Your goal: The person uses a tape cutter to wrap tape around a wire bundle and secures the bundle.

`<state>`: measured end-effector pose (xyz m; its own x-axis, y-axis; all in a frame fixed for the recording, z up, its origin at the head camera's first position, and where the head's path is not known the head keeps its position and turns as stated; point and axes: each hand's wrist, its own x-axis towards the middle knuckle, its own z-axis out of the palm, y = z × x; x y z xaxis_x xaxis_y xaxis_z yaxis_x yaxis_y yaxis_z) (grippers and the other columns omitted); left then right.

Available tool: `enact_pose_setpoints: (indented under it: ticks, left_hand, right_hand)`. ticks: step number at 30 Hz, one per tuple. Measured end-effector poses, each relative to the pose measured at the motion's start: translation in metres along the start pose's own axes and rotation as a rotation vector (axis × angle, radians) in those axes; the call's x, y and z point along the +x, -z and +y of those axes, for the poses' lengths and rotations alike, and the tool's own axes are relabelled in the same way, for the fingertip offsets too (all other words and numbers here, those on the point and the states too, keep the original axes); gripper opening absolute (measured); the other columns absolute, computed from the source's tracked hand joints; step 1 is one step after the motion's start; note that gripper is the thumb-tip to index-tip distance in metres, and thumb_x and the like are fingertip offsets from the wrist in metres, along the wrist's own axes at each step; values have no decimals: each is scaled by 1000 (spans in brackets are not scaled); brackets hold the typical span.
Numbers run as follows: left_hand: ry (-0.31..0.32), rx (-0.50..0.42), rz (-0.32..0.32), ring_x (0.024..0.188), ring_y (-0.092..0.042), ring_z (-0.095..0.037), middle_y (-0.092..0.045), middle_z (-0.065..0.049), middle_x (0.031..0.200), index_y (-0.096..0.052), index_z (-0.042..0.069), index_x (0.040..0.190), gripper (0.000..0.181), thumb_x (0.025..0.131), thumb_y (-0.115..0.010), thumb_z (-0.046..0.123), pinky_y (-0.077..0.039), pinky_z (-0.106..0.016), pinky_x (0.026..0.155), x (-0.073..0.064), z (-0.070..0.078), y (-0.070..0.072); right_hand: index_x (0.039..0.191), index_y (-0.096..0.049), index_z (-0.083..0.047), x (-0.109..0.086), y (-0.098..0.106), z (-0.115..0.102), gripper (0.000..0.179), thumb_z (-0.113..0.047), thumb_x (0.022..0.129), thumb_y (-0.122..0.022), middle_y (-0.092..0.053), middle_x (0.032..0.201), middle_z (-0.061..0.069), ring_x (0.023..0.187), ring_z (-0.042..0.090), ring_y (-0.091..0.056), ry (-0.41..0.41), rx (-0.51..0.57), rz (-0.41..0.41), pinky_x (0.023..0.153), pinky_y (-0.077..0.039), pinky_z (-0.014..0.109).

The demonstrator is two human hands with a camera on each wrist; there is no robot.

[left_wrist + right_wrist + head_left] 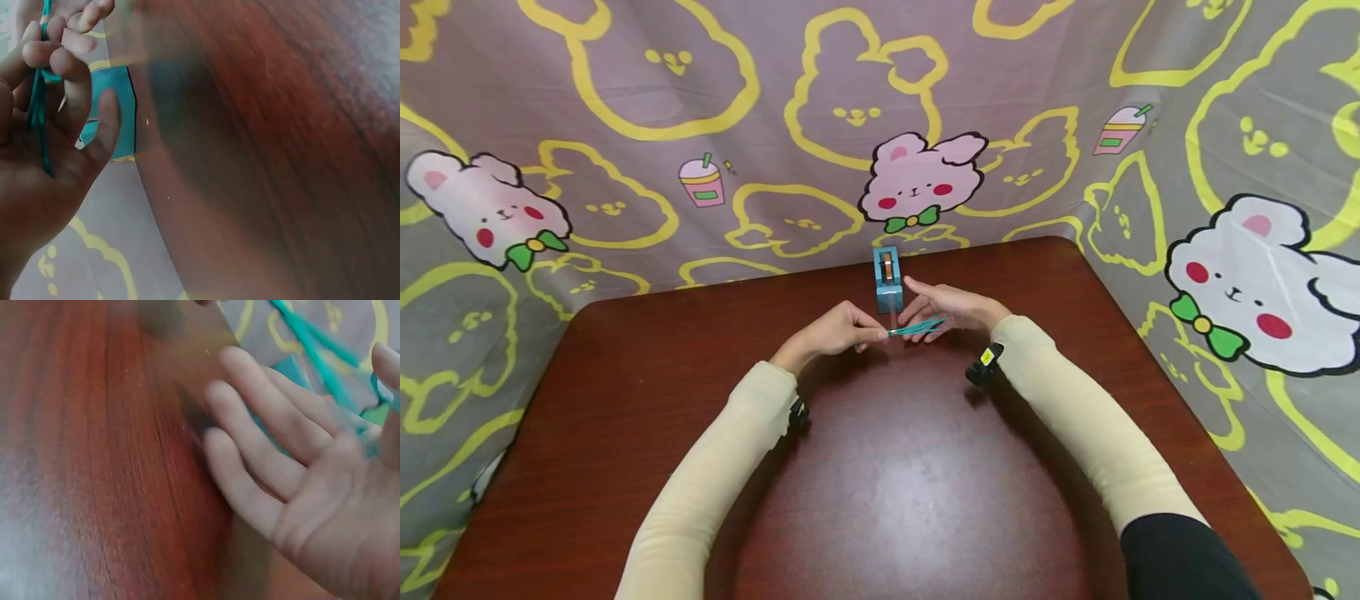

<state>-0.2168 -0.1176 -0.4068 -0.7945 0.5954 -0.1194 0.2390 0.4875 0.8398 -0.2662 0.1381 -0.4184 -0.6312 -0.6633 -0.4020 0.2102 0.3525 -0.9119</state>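
Observation:
My left hand (pixel 844 327) pinches a bundle of thin teal cord (pixel 917 327) between thumb and fingertips. In the left wrist view, strands of the cord (pixel 39 106) hang down past the palm. My right hand (pixel 946 308) is beside the bundle's other end with its fingers extended. The right wrist view shows those fingers (pixel 262 431) spread apart, with blurred cord (pixel 315 356) crossing above the palm. Just beyond both hands stands a blue tape dispenser (pixel 889 298) with a brownish roll. A see-through strip (pixel 892 319) runs from its front down to the cord.
The dispenser stands near the back edge of a dark reddish-brown table (pixel 880 467). A cloth curtain (pixel 760 100) with cartoon prints hangs behind the table and along its sides. Small black cameras (pixel 982 367) are strapped to the wrists over cream sleeves (pixel 1075 408).

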Motion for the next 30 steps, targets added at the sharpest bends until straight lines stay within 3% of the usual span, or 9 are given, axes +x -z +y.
enact_pose_setpoints:
  ticks: [6,12,18,23,30]
  left_hand:
    - [-20,76,47,51,-44,-10,-55,1,56,-79,-1,102,21,96,-71,18,-33,-25,47,-2,3,-4]
    - [-76,169,80,56,-51,-9,-63,-6,61,-80,1,99,17,95,-73,16,-39,-23,51,-3,3,-5]
    - [-106,213,96,58,-54,-10,-68,-14,69,-80,2,98,15,95,-72,15,-41,-24,53,-4,3,-5]
    - [-106,227,104,59,-55,-11,-67,-10,66,-81,3,98,15,95,-73,16,-41,-24,54,-5,4,-6]
    - [-71,209,104,69,-64,-33,-71,-15,74,-80,4,102,17,95,-72,18,-40,-24,53,-7,3,-5]
  right_hand:
    - [126,-62,9,6,5,12,94,-72,100,-23,-72,100,19,86,27,-71,-143,243,-218,71,-59,39]
    - [118,-64,9,9,5,18,76,-57,107,-27,-72,83,13,74,21,-70,-178,270,-331,58,-57,31]
    - [110,-68,7,10,5,20,57,-40,109,-35,-67,74,10,63,17,-65,-195,259,-329,55,-54,28]
    - [104,-70,4,9,5,19,47,-32,109,-39,-59,67,7,55,12,-56,-196,233,-307,52,-52,28]
    - [109,-66,9,0,2,6,38,-22,108,-44,-54,66,7,56,13,-54,-139,157,-305,53,-53,27]
